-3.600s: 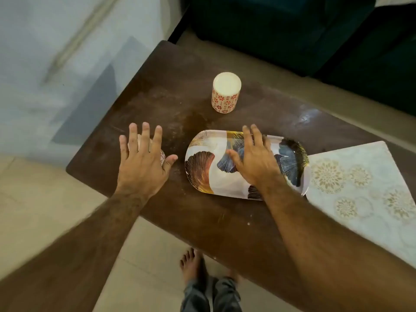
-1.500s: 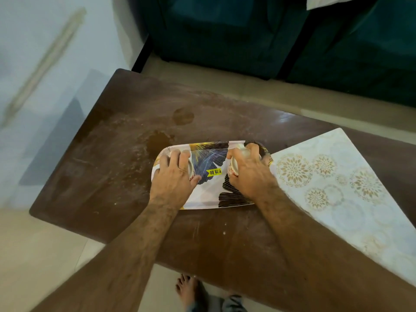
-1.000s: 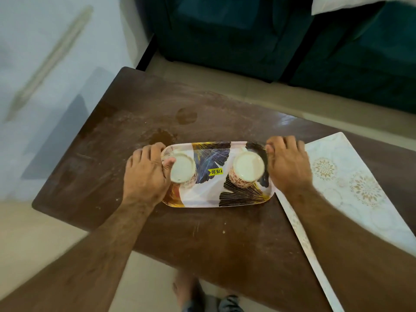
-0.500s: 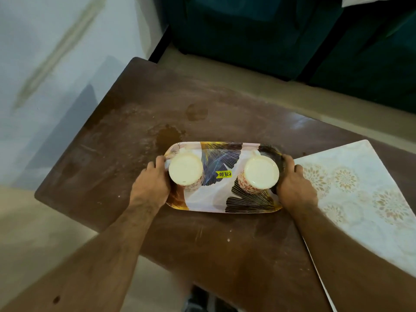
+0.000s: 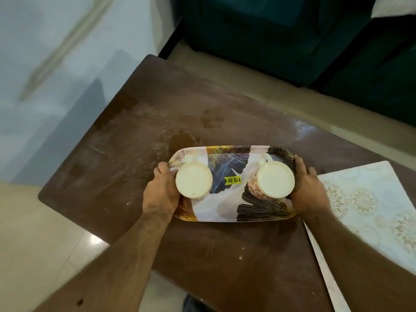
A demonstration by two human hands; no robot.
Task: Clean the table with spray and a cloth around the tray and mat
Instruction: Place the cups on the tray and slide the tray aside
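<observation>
An oval leaf-patterned tray with a yellow price sticker is held over the dark brown table. Two upside-down cups stand on it, a left cup and a right cup with a red floral side. My left hand grips the tray's left end. My right hand grips its right end. A pale patterned mat lies on the table at the right. The tabletop shows dusty smears and dark round stains beyond the tray. No spray bottle or cloth is in view.
A dark teal sofa stands behind the table, across a strip of beige floor. A pale wall runs along the left. The table's left corner and front edge lie close to my arms.
Both hands set the cups on the tray, moved to its ends and gripped it. The tray appears larger and closer now, seemingly lifted a little.
</observation>
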